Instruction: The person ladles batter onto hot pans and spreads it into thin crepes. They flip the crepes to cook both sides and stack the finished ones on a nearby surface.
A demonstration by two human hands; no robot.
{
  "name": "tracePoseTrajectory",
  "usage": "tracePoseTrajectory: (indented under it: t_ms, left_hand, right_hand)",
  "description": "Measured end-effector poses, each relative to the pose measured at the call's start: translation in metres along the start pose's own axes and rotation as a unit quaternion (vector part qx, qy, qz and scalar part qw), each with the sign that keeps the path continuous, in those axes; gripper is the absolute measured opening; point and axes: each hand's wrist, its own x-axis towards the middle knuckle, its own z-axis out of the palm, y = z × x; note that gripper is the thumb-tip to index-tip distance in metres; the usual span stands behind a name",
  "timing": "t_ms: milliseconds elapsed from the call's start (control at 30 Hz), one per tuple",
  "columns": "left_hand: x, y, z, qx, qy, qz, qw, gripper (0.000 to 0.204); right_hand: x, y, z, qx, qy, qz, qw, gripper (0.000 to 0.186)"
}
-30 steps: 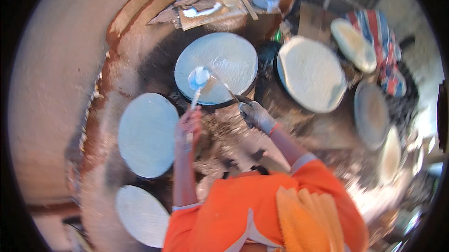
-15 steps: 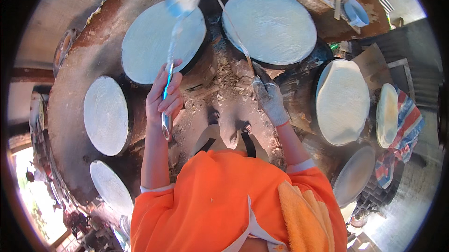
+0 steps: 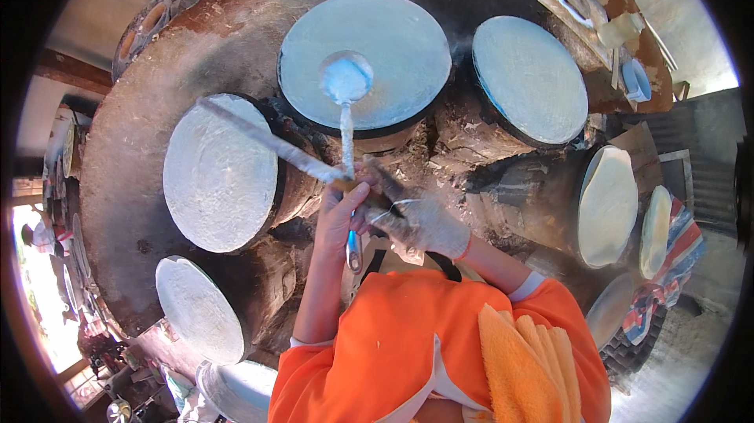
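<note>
My left hand (image 3: 341,217) is closed round the handle of a ladle (image 3: 346,80), its bowl whitish with batter and above the far middle griddle (image 3: 408,50). My right hand (image 3: 432,225), in a pale, dirty work glove, is closed on a long thin spatula (image 3: 271,140). The blade crosses in front of my left hand and points up-left over the left griddle (image 3: 220,179). Both hands are close together; motion blurs the glove's fingers. Pale, thin layers coat both griddles.
More coated round griddles ring me: one far right (image 3: 530,81), one lower left (image 3: 198,309). On a right griddle lies a loose-edged flatbread (image 3: 609,207). A pale stack (image 3: 656,230) rests on striped cloth (image 3: 679,246). A light-blue mug (image 3: 636,81) stands at the back right.
My view has turned left, so the griddles sit further right. My gloved right hand has come across beside my left, and the spatula has swung from pointing ahead to pointing left.
</note>
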Motion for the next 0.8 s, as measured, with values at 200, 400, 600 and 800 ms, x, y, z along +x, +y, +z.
tracePoseTrajectory:
  t_ms: [200,400,600,800]
  left_hand:
    - [-0.021,0.041,-0.032,0.004,0.067,0.047,0.997,0.037]
    - [-0.060,0.090,-0.008,0.074,0.105,0.004,0.992,0.037]
    - [-0.080,0.105,0.001,0.059,0.068,0.052,0.995,0.045]
    - [-0.086,0.100,-0.038,-0.121,-0.116,0.128,0.977,0.048]
  right_hand:
    - [0.044,0.027,-0.022,0.206,0.147,-0.052,0.966,0.068]
    - [0.126,0.106,-0.072,-0.575,0.278,0.024,0.769,0.068]
    - [0.124,0.103,-0.071,-0.591,0.264,0.113,0.754,0.071]
    - [0.118,0.080,-0.064,-0.547,0.224,0.317,0.742,0.062]
